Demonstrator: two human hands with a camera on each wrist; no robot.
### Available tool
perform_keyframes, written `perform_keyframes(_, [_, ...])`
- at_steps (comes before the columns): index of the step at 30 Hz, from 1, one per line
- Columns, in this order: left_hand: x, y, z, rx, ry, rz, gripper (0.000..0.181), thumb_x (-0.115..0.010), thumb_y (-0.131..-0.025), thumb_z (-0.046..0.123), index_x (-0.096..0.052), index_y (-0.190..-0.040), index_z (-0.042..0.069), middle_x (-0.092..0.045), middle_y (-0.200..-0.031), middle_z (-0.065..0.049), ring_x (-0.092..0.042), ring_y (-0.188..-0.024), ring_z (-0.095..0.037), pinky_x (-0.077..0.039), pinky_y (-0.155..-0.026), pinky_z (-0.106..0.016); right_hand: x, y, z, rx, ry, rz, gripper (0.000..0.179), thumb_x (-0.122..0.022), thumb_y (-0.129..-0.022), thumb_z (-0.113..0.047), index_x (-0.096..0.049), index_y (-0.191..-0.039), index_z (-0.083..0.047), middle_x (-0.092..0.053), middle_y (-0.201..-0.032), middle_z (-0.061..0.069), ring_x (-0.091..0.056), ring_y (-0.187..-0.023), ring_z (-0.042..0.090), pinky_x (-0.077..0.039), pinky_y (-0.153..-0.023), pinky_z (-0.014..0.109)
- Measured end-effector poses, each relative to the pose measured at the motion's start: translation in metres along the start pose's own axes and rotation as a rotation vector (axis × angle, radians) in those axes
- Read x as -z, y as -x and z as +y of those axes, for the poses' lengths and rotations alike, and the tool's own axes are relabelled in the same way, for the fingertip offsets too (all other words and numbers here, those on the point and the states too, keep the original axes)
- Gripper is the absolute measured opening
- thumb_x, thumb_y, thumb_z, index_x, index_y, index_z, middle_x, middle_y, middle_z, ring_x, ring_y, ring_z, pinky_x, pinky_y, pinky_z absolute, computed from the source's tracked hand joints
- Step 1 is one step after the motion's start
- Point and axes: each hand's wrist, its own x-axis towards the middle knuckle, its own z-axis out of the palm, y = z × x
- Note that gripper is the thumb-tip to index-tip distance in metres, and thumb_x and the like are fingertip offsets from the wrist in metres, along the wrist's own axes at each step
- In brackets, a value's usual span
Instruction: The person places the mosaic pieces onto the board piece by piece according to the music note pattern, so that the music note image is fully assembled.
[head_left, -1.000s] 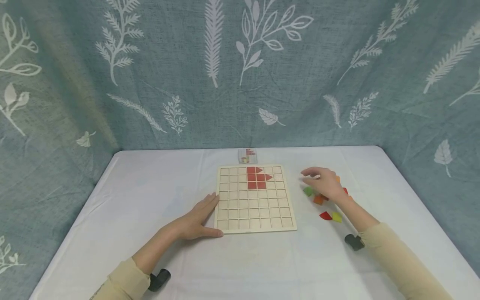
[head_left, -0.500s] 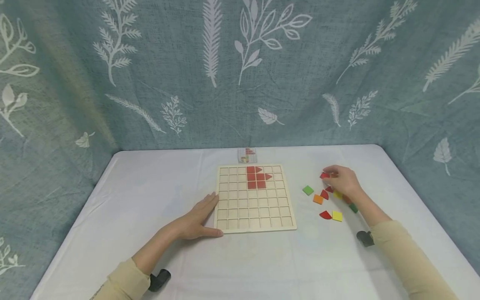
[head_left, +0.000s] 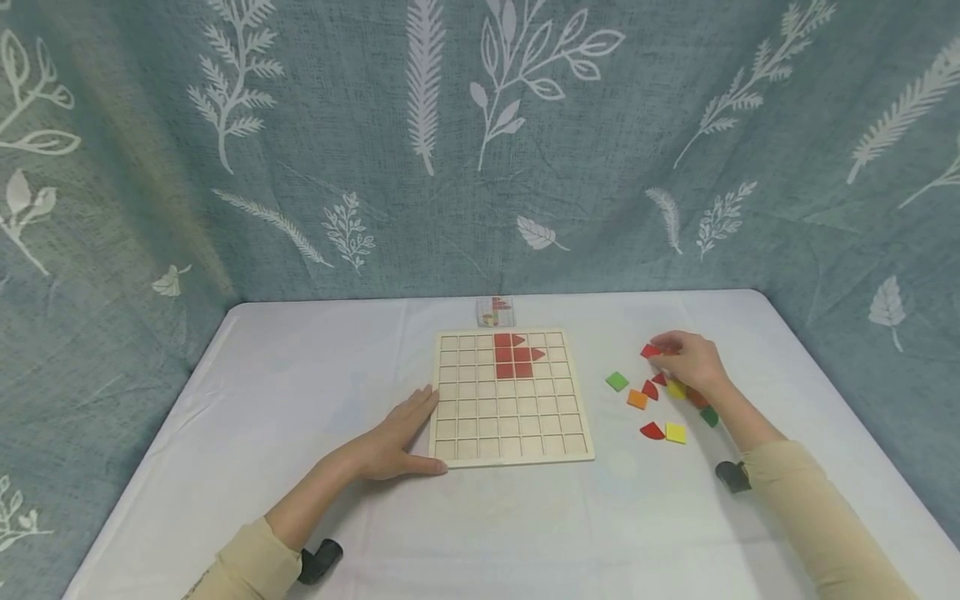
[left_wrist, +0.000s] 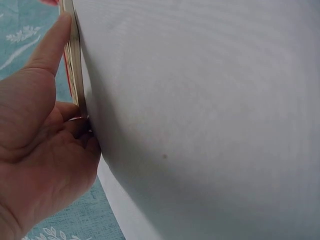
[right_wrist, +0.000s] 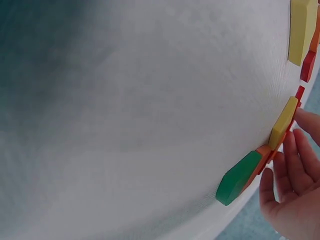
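Observation:
My left hand (head_left: 396, 433) lies along the left edge of a pale wooden grid board (head_left: 510, 421), thumb at its near left corner and fingers extended. In the left wrist view, the thumb and fingers (left_wrist: 50, 47) touch the board's side. Several red squares (head_left: 504, 355) and two pointed red pieces (head_left: 537, 354) sit in the board's far cells. Beyond the right side of the board, my right hand (head_left: 690, 362) pinches a red tile (head_left: 650, 351) between thumb and fingers. Below that hand lie red quarter-round pieces (head_left: 650, 390) and a yellow tile (head_left: 677, 389), partly covered.
Nearer the board are a light green tile (head_left: 617, 382) and an orange tile (head_left: 637, 400). Another red quarter-round piece (head_left: 652, 431) lies beside a yellow square (head_left: 676, 432). A dark green tile (head_left: 708, 416) is by the right wrist. A small pattern card (head_left: 496, 312) lies behind the board.
My right hand has moved right from near the green tile, over the loose pieces, and now pinches a red tile. The left hand has stayed at the board.

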Motion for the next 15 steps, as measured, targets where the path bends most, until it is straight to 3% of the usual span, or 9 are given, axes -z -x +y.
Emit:
perform_keyframes(5, [-0.001, 0.0, 0.0, 0.008, -0.005, 0.006, 0.109, -0.076, -0.078, 0.048, -0.015, -0.155, 0.001, -0.006, -0.162, -0.018, -0.002, -0.148, -0.036, -0.011, -0.117, -0.055, -0.002, 0.002, -0.006, 0.001, -0.035, 0.016, 0.042, -0.066, -0.094, -0.021, -0.058, -0.13, 0.0, -0.058, -0.125, 0.025, -0.056, -0.101, 0.035, -0.056, -0.077, 0.035])
perform_keyframes(9, [-0.002, 0.0, 0.0, 0.017, -0.01, 0.01, 0.11, -0.076, -0.078, 0.049, -0.015, -0.155, 0.002, -0.006, -0.162, -0.018, -0.002, -0.148, -0.036, -0.011, -0.117, -0.055, -0.009, 0.003, -0.017, 0.02, -0.086, 0.0, 0.042, -0.067, -0.094, -0.024, -0.06, -0.129, -0.003, -0.059, -0.124, 0.022, -0.057, -0.094, 0.032, -0.052, -0.062, 0.025])
perform_keyframes(15, [-0.003, 0.0, 0.002, 0.012, -0.01, 0.014, 0.11, -0.076, -0.078, 0.049, -0.015, -0.155, 0.002, -0.006, -0.162, -0.018, -0.002, -0.148, -0.036, -0.012, -0.117, -0.055, -0.026, 0.004, -0.037, 0.074, -0.118, -0.042, 0.039, -0.068, -0.092, -0.024, -0.063, -0.127, -0.005, -0.064, -0.12, 0.018, -0.058, -0.104, 0.031, -0.054, -0.07, 0.029])
